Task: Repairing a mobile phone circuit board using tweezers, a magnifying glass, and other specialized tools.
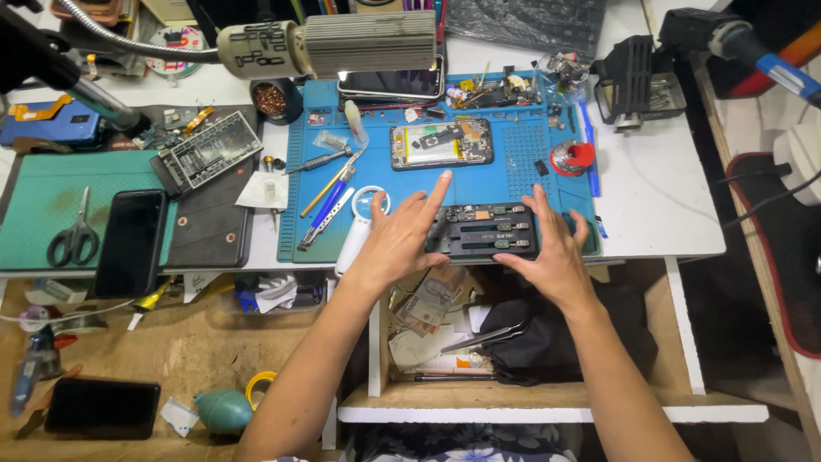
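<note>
While seemingly empty, black holder point(483, 231) between hands.

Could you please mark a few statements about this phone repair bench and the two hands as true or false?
1. Both hands rest on the black clamp fixture. True: the left hand and the right hand lie at its two ends.
2. The opened phone lies on the blue work mat. True.
3. The scissors lie on the blue mat. False: they lie on the green mat at the left.
4. The right hand holds the tweezers. False: they lie in the open drawer below.
5. The red tape roll sits left of the opened phone. False: right of it.
</note>
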